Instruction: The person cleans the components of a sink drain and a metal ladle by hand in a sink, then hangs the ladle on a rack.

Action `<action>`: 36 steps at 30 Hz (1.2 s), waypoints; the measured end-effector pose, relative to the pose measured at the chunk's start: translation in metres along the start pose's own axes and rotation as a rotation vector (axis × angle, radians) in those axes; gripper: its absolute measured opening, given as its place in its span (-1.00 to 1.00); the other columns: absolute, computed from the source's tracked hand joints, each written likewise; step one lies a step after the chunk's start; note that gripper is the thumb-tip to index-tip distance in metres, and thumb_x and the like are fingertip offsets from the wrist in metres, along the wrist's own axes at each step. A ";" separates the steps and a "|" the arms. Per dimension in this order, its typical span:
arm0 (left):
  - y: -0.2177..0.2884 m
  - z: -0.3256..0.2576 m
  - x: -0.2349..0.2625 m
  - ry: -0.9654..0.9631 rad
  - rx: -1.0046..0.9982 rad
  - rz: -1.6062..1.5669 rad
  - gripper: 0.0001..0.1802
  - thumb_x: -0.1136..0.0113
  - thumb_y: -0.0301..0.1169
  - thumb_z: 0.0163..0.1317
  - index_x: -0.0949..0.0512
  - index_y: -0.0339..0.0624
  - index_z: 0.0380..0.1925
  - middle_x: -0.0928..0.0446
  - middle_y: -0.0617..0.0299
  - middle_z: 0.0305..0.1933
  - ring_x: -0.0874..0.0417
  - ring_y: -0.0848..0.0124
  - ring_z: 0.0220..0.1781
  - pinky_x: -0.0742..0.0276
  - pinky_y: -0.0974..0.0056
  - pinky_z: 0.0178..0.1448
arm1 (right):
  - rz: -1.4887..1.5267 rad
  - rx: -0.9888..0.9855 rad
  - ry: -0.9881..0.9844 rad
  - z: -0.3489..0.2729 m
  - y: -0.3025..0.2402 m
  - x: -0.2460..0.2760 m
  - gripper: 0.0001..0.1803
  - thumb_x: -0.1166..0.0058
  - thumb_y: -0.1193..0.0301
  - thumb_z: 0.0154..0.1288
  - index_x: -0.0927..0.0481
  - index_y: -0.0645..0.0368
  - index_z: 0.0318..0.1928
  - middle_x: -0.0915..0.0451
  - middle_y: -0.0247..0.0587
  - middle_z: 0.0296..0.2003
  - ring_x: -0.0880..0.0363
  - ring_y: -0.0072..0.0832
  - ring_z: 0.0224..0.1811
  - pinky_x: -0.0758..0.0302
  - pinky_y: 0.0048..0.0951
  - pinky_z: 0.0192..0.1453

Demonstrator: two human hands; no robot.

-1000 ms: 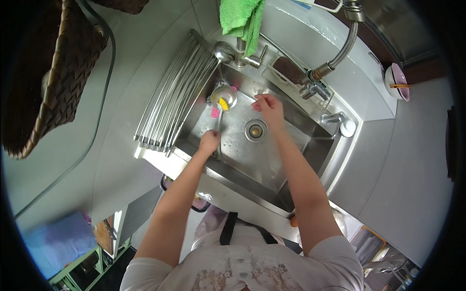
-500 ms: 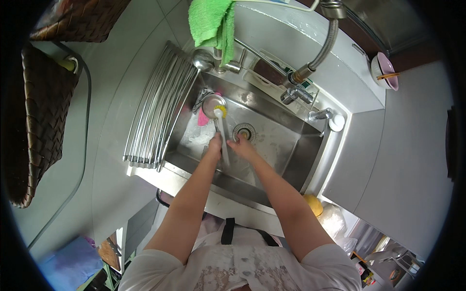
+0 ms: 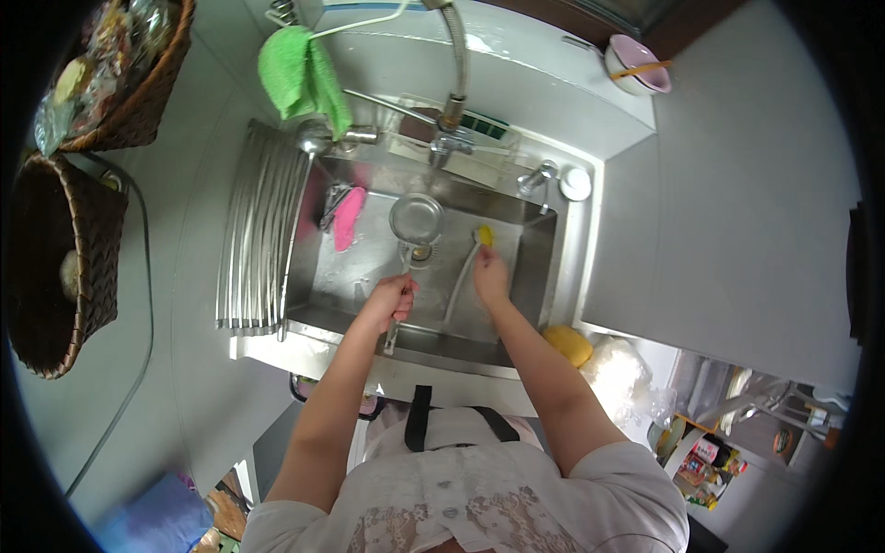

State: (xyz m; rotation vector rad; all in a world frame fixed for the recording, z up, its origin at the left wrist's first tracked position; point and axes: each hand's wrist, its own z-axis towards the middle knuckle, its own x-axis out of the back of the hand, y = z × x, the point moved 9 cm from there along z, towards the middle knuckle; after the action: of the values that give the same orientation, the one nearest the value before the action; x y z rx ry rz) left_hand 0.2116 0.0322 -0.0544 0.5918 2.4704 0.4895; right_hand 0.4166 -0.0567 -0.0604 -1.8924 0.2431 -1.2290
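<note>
My left hand [image 3: 389, 302] is closed round the long handle of a metal ladle [image 3: 417, 221]. Its round, wide bowl faces up over the drain area of the steel sink [image 3: 346, 281]. To the right, my right hand [image 3: 491, 275] has its fingers together at the yellow bristle head of a dish brush [image 3: 458, 288]. The brush's pale handle slants down toward the sink's near side. A pink and grey cloth [image 3: 347, 219] lies in the sink's far left corner.
Left of the basin lies a roll-up metal rack [image 3: 253, 240], with another ladle [image 3: 314, 137] at its far end. The faucet [image 3: 449, 143] stands behind the sink beside a green towel [image 3: 300, 78]. A pink bowl [image 3: 636, 64] with chopsticks sits far right. Woven baskets [image 3: 97, 263] stand left.
The brush head has left the ladle's bowl and moved right with my right hand. My left hand and the ladle have come apart from the pink cloth. The view has shifted.
</note>
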 end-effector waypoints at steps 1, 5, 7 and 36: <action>-0.001 -0.010 -0.012 -0.038 0.046 0.019 -0.78 0.15 -0.27 0.28 -0.39 -0.17 -0.37 -0.03 0.47 -0.73 0.03 0.63 -0.76 0.15 0.45 -0.72 | 0.122 -0.007 0.130 0.003 -0.033 0.039 -0.76 0.12 0.38 0.26 -0.47 0.35 -0.25 -0.51 -0.13 -0.44 -0.49 -0.39 -0.36 -0.39 -0.41 -0.27; 0.002 -0.028 -0.081 -0.218 0.109 0.099 -0.71 0.19 -0.41 0.23 -0.36 -0.14 -0.05 -0.13 0.39 -0.71 -0.01 0.64 -0.78 0.14 0.49 -0.74 | 0.652 0.188 0.614 0.025 -0.067 0.155 -0.82 0.09 0.46 0.28 -0.31 0.29 -0.18 -0.22 -0.35 -0.43 -0.15 -0.61 -0.44 -0.23 -0.59 -0.36; 0.002 -0.029 -0.112 -0.287 0.092 0.150 -0.68 0.21 -0.43 0.25 -0.32 -0.08 0.01 -0.16 0.37 -0.71 -0.02 0.63 -0.79 0.13 0.50 -0.75 | 0.233 0.391 0.624 0.059 -0.095 0.186 -0.72 0.04 0.41 0.26 -0.38 0.33 -0.08 -0.40 -0.08 -0.32 -0.41 -0.40 -0.27 -0.39 -0.48 -0.19; -0.010 -0.067 -0.083 -0.262 -0.021 -0.052 -0.62 0.29 -0.42 0.33 -0.23 0.07 0.15 -0.13 0.40 -0.72 -0.02 0.64 -0.79 0.15 0.51 -0.77 | -0.389 0.847 -0.182 -0.049 -0.115 0.038 -0.28 0.10 0.13 0.23 -0.08 0.40 0.23 0.00 0.17 0.29 0.10 0.04 0.36 0.15 0.03 0.36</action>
State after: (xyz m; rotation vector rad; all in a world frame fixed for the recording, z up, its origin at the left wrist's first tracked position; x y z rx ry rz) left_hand 0.2325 -0.0322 0.0289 0.5454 2.2237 0.3902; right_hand 0.3637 -0.0328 0.0568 -1.3002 -0.6777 -1.1335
